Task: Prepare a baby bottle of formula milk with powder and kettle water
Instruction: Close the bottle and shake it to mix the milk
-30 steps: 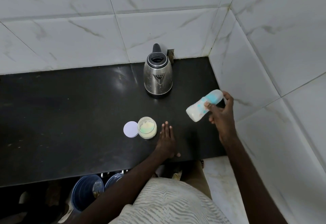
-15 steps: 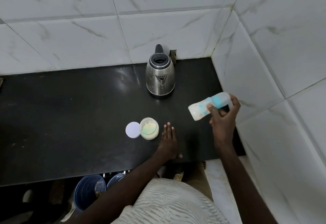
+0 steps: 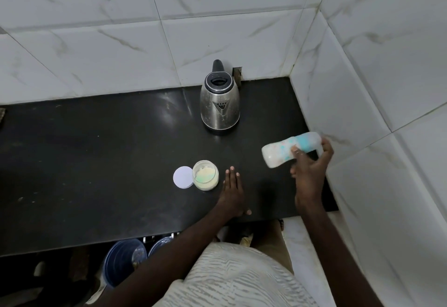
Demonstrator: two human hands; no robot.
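White tiled walls are cornering a black table point(image 3: 96, 161). At three o'clock, the right hand point(image 3: 310, 169) is holding a tilted baby bottle point(image 3: 280, 152) above it, its grip wrapping the waist. The bottle is probably light, smooth plastic, likely slippery. The left hand point(image 3: 232, 193) is lying flat, fingers straight.

Bottle point(image 3: 278, 154) blurred, far end hidden behind right hand point(image 3: 310, 173); buckets point(image 3: 121, 259) half hidden under counter point(image 3: 96, 161).

Cream garment point(image 3: 237, 280) with wavy grey stripes
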